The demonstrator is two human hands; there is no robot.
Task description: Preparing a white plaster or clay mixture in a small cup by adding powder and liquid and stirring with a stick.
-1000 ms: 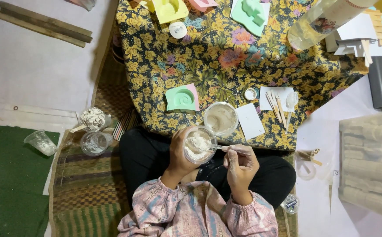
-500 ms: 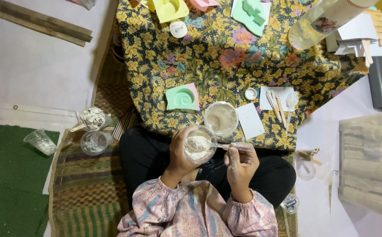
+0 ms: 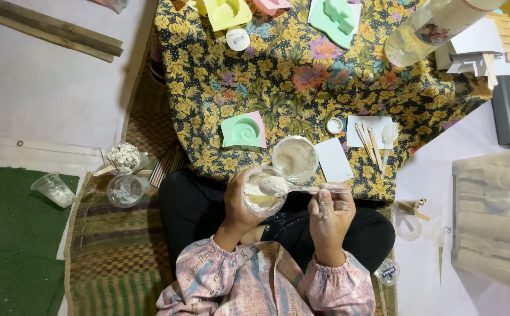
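Head view: a seated person's left hand point(image 3: 237, 202) grips a small clear plastic cup of white powder point(image 3: 262, 193), while the right hand's point(image 3: 330, 212) fingers pinch a clear plastic spoon point(image 3: 293, 187) heaped above it. Scooping appears underway; beyond the fingertips waits a round container of grey paste point(image 3: 294, 158).

Clear plastic cup point(image 3: 262, 196), tilted slightly, part-filled with white powder, gripped over the lap at near edge of the floral cloth. Clear plastic spoon point(image 3: 301, 188), lying level, bowl heaped with white powder over cup's rim, handle pointing right.
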